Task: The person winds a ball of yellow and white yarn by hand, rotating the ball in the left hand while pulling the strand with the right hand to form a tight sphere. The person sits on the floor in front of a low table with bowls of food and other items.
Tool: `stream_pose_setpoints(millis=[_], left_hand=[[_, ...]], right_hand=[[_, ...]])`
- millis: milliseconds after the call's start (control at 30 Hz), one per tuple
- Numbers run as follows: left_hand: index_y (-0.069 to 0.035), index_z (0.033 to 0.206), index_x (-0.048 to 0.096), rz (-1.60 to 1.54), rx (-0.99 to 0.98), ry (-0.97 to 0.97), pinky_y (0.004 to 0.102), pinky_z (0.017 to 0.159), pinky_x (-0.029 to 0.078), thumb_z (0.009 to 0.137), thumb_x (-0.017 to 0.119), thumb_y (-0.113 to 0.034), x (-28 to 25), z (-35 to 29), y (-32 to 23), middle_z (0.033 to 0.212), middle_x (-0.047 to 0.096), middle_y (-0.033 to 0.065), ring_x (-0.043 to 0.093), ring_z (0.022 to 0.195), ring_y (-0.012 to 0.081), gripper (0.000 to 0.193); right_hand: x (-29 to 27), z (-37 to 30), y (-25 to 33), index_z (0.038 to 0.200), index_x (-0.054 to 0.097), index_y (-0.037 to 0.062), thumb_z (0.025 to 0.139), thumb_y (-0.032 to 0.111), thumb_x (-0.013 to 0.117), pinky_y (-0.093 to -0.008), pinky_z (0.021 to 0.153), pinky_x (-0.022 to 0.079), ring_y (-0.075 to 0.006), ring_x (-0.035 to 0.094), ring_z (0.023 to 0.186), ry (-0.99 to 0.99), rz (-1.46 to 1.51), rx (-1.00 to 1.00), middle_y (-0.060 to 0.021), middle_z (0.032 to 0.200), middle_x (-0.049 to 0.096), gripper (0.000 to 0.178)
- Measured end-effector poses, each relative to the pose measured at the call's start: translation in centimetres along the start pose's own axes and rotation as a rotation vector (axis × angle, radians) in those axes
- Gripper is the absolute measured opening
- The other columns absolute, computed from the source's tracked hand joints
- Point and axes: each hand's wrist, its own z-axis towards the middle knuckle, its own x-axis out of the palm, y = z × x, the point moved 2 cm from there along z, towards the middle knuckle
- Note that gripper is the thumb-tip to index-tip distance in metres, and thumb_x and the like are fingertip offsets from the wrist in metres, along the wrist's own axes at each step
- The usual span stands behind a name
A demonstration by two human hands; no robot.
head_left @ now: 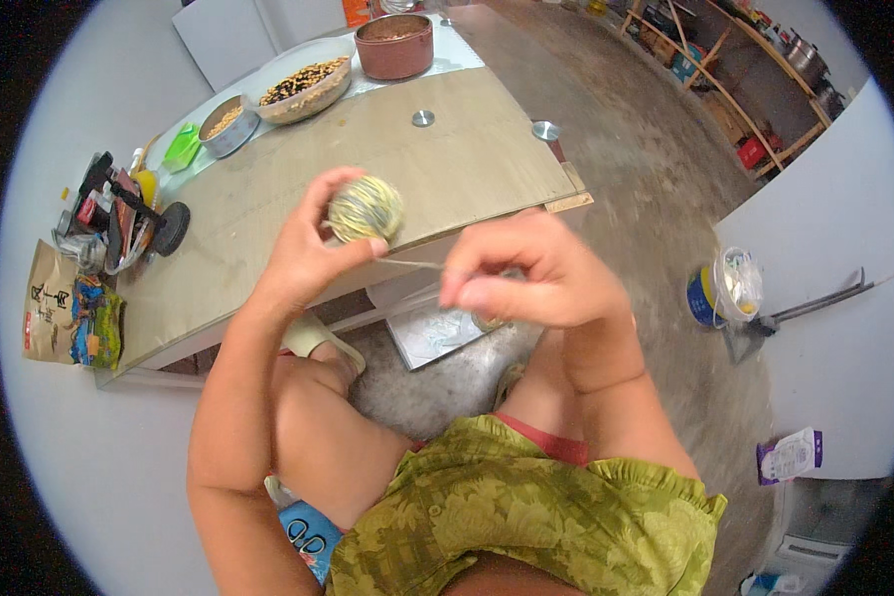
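A yellow and grey ball of yarn (366, 210) is gripped between the thumb and fingers of my left hand (313, 233), held up in front of the table's near edge. From the ball a strand of yarn (412, 264) runs taut to the right. Its other end goes into my right hand (526, 270), whose fingers are curled closed and pinch the strand. The right hand is a little lower than the ball and slightly blurred.
On the table (298, 214) stand a brown pot (394, 50), a bowl of dark and yellow kernels (306, 84), a smaller round container (228, 127) and a green scoop (182, 147). Scissors (304, 537) lie beside my leg. A bucket (710, 293) stands to the right.
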Motion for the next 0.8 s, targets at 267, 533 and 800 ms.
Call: stream_pose_setpoints(millis=[267,533,800], left_hand=[[-0.004,0.133,0.041,-0.309,-0.105,0.750,0.0294,0.096,0.040,0.070,0.080,-0.021,2.4,-1.3,-0.6,0.121,0.051,0.0039,0.048,0.113,0.0137,0.076],[-0.003,0.129,0.037,-0.525,-0.073,0.662,0.0286,0.095,0.040,0.056,0.087,-0.031,2.8,-2.2,-2.2,0.119,0.050,0.0066,0.050,0.111,0.0154,0.093],[-0.009,0.132,0.027,-0.654,0.167,0.102,0.0344,0.100,0.039,0.065,0.080,-0.020,1.0,-1.3,-1.7,0.122,0.046,0.0065,0.048,0.116,0.0185,0.086]], right_hand=[[-4.3,0.6,-2.7,0.085,0.061,0.0033,0.092,0.021,0.057,-0.0185,0.044,0.033,-0.0034,0.042,0.049,-0.415,0.218,0.023,0.0047,0.059,0.048,0.020],[-4.5,2.2,-6.9,0.084,0.062,0.0054,0.090,0.024,0.060,-0.0185,0.044,0.032,-0.0022,0.040,0.049,-0.452,0.109,0.195,0.0066,0.058,0.047,0.020],[-2.8,3.1,-9.3,0.084,0.063,0.0058,0.092,0.027,0.056,-0.0201,0.045,0.034,-0.0024,0.042,0.052,-0.306,-0.019,0.315,0.0061,0.058,0.047,0.024]])
